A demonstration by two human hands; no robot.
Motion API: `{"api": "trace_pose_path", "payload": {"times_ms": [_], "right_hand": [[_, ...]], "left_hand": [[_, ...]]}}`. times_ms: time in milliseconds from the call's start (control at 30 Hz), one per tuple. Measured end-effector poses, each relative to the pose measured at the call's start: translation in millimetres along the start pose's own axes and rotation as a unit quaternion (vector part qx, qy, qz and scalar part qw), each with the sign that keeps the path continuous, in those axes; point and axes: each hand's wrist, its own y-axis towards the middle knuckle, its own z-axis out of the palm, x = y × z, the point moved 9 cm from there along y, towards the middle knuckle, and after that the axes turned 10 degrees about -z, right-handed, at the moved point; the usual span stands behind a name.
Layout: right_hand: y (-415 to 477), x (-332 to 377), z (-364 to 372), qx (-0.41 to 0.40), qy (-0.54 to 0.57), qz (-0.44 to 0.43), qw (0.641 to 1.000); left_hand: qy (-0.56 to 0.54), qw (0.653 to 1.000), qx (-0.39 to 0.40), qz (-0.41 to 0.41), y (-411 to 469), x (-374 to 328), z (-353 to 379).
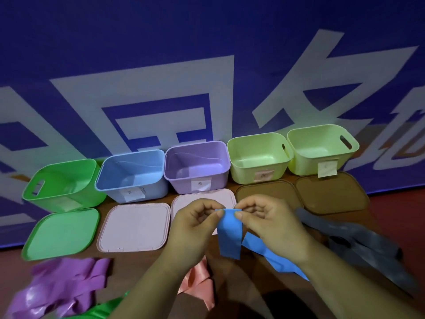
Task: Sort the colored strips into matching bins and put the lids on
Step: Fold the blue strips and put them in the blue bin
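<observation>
The blue strip is held up off the surface, in front of the purple bin. The left hand and the right hand each pinch its top edge, fingers curled closed on that edge from either side; the free end hangs straight down. More blue trails off beneath the right forearm; I cannot tell whether it is the same piece.

I judge the strip light, thin and limp, with a smooth face that may slip. Take hold at an end with a pinch, not at mid-length; expect sag and folding.

Bins along the back, left to right: green bin; blue bin; the purple bin; two yellow-green bins. All are open, and I see nothing inside any of them; the paper labels on several fronts are unreadable.

Lids lie flat in front: green lid; pink lid; a second pink lid, partly behind the hands; two brown lids.

Loose on the surface: purple strips; a salmon strip; grey strips. I take the blue bin, left of the hands, as the destination.
</observation>
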Motion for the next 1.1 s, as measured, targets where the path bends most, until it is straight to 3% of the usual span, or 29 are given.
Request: {"api": "trace_pose_path", "payload": {"times_ms": [167, 300, 500, 667, 933, 1100], "right_hand": [[7.6, -37.7, -8.7, 0.007, -0.024, 0.033, 0.999], [15.7, -92.1, -25.6, 0.031, -0.114, 0.095, 0.988], [13.5, -196.3, -40.9, 0.117, -0.279, 0.175, 0.937], [20.0, -228.8, -26.5, 0.150, -0.397, 0.130, 0.896], [17.9, -252.6, -20.9, 0.114, -0.406, 0.147, 0.894], [15.9, -247.3, -18.1, 0.153, -0.376, 0.180, 0.896]], "left_hand": [[-0.007, 0.998, -0.025, -0.064, 7.2, 36.9, -15.8], [0.038, 0.994, -0.029, -0.098, 15.4, 63.0, -22.6], [0.052, 0.989, -0.033, -0.136, 28.1, 87.2, -25.5], [0.038, 0.985, -0.038, -0.165, 38.4, 103.3, -29.8], [0.030, 0.978, -0.056, -0.197, 44.9, 113.9, -34.5], [0.027, 0.978, -0.070, -0.196, 47.0, 106.4, -36.5]]}}
